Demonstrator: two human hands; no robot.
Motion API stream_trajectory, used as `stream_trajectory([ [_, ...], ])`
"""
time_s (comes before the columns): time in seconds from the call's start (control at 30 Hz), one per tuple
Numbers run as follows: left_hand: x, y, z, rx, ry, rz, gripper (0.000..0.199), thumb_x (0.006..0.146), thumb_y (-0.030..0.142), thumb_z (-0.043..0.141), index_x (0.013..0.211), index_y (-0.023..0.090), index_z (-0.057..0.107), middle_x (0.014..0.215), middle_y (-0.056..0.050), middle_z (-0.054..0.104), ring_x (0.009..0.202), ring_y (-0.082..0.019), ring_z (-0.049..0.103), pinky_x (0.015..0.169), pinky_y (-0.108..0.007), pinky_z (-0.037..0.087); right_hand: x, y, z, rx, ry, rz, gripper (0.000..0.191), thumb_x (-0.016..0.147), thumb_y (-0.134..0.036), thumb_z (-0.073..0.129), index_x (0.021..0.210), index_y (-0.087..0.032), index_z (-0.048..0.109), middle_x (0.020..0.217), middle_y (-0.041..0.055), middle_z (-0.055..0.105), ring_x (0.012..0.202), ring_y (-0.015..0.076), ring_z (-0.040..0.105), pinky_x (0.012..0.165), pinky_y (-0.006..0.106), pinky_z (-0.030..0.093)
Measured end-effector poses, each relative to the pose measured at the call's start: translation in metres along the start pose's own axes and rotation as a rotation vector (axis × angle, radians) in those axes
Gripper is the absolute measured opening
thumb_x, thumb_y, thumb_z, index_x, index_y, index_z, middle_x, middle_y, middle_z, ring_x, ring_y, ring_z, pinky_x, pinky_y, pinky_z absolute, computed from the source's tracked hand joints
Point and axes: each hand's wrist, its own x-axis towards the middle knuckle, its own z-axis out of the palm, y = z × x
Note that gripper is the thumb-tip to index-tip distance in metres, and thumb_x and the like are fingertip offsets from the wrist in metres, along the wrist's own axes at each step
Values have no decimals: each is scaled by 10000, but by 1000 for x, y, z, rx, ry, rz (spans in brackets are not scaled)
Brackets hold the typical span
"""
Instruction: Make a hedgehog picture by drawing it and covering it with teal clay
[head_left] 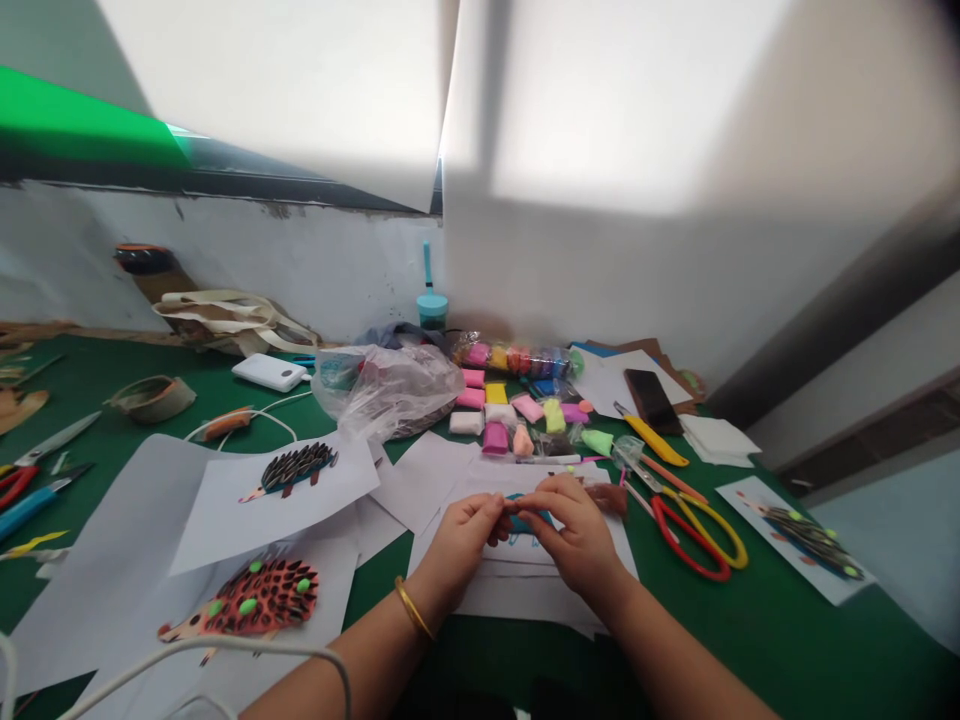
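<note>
Where green table [750, 640] meets white wall [600, 260], left hand [463, 535], right hand [574, 535] pinching teal clay [523, 522]

left hand [463, 535]: bare, no glove, no ring to be seen | left wrist: one plain gold bangle [413, 607], thin and round, at 7 o'clock of the hand | left forearm: bare, no sleeve in view | right hand [574, 535]: bare, nothing worn | right forearm: bare, running off to 5 o'clock, no sleeve or watch
</note>
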Motion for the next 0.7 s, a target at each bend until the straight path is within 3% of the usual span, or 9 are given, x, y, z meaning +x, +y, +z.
stream_trajectory([
  [0.23,-1,-1,2,-11,-65,6,427,892,517,549,760,136,688,708,-39,608,669,-144,499,640,-260,387,1,-6,2,-6,19,-16,96,886,-275,659,950,-253,727,825,38,595,817,203,557,716,350,478],
  [0.47,1,2,-1,23,-17,19,328,784,460,715,748,136,681,648,6,558,625,-121,451,612,-240,360,-4,-9,1,76,-21,0,305,899,-216,594,1193,-272,651,970,61,580,926,213,561,798,370,508],
  [0.7,1,4,2,14,-18,-9,334,820,459,656,868,137,730,666,-4,573,645,-136,475,618,-252,361,1,-5,-5,51,45,32,222,930,-211,515,1079,-246,677,993,71,584,941,219,579,816,384,508],
])
